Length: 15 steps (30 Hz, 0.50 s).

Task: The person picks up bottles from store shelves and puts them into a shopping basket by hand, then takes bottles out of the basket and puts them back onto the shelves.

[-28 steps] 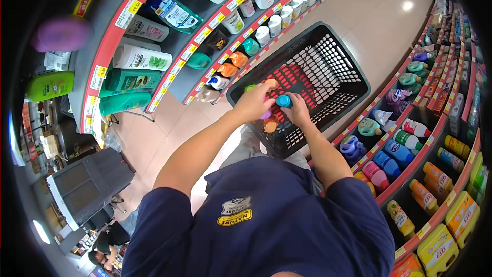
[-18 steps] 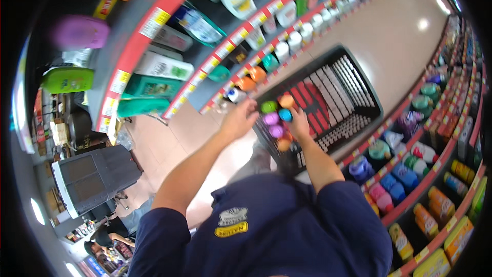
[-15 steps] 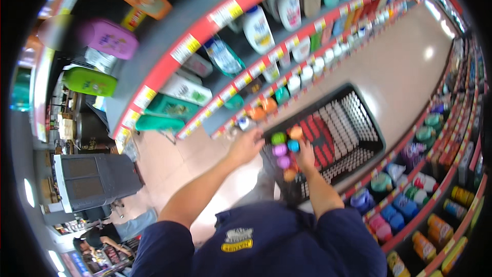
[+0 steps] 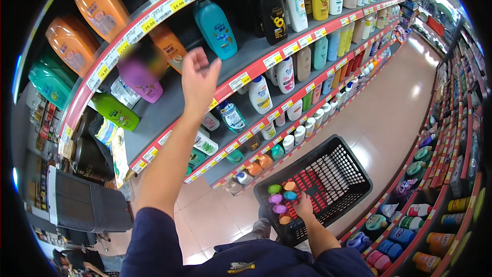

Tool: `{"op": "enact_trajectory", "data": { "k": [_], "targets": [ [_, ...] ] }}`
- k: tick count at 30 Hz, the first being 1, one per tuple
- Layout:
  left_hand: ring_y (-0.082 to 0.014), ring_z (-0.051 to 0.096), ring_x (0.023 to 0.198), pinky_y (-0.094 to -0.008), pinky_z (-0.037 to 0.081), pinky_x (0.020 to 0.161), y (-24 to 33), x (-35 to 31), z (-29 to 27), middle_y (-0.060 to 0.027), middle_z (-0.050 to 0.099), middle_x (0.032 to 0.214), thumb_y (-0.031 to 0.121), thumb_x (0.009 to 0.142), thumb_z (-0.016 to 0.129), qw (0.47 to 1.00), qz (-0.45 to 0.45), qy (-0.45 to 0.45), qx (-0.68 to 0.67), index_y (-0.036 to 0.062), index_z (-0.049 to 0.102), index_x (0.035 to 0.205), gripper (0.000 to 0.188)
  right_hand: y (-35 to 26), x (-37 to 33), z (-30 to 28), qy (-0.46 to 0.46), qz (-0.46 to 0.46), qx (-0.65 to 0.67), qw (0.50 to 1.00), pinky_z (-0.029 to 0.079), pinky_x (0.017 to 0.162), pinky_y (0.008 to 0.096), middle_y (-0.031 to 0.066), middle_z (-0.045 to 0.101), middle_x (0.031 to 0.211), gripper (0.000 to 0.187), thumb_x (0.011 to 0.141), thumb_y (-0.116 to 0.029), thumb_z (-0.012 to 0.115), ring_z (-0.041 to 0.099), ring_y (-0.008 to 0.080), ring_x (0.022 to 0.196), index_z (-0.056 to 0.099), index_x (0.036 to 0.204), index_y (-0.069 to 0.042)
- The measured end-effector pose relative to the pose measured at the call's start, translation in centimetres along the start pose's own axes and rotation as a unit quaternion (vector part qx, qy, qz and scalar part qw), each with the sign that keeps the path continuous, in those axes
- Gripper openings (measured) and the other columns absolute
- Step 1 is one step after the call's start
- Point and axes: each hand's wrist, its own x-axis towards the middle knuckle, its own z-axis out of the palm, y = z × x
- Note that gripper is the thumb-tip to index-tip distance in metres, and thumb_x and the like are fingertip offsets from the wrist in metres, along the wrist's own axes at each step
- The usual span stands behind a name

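Note:
My left hand (image 4: 199, 79) is raised over the upper shelf, fingers apart and nothing in it. It is close to an orange bottle (image 4: 168, 47) and a blue bottle (image 4: 216, 30) standing there. A purple bottle (image 4: 146, 86) and a green bottle (image 4: 117, 111) stand farther left on that shelf. Down in the black basket (image 4: 353, 187), my right hand (image 4: 304, 206) has its fingers curled at a blue bottle (image 4: 290, 195), the tips partly hidden. Beside it are a green-topped bottle (image 4: 274, 189), purple bottles (image 4: 279, 209) and orange bottles (image 4: 285, 218), grouped at the basket's left end.
Lower shelves (image 4: 277, 118) hold more bottles with price tags along red edges. Another stocked shelf row (image 4: 405, 225) runs along the right. A grey boxy unit (image 4: 84, 202) stands at the left, with a person (image 4: 82, 260) below it. Tiled floor (image 4: 392, 87) stretches down the aisle.
My left hand has risen from beside the basket to the upper shelf. The view has shifted to show more of the upper shelves. My right hand stays at the bottles in the basket.

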Motion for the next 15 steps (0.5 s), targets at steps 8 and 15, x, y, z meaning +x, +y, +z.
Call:
{"op": "enact_trajectory", "data": {
  "k": [8, 15],
  "targets": [
    [-0.038, 0.055, 0.113, -0.0415, 0.045, 0.097, -2.9, 11.1, 4.2, -0.0243, 0.054, 0.122, 0.04, 0.074, 0.077, 0.979, -0.095, 0.043, 0.177, -0.0023, 0.048, 0.12, 0.069, -0.6, -2.9, -4.3, 0.094, -0.011, 0.037, 0.995, 0.046, 0.095, 0.0424, 0.0231, 0.051, 0.123, 0.069, 0.073, -0.016, 0.076, 0.053, 0.0401, 0.112, 0.044, 0.132, -0.001],
    [-0.0372, 0.052, 0.12, -0.0421, 0.044, 0.099, -3.2, 12.6, 4.8, -0.0242, 0.053, 0.127, 0.041, 0.073, 0.079, 0.968, -0.162, 0.023, 0.189, -0.0017, 0.047, 0.118, 0.07, -0.6, -3.4, -7.5, 0.158, -0.053, 0.092, 0.982, 0.049, 0.09, 0.0402, 0.0214, 0.052, 0.119, 0.063, 0.075, -0.011, 0.074, 0.056, 0.0365, 0.107, 0.045, 0.13, 0.0]
  ]
}}
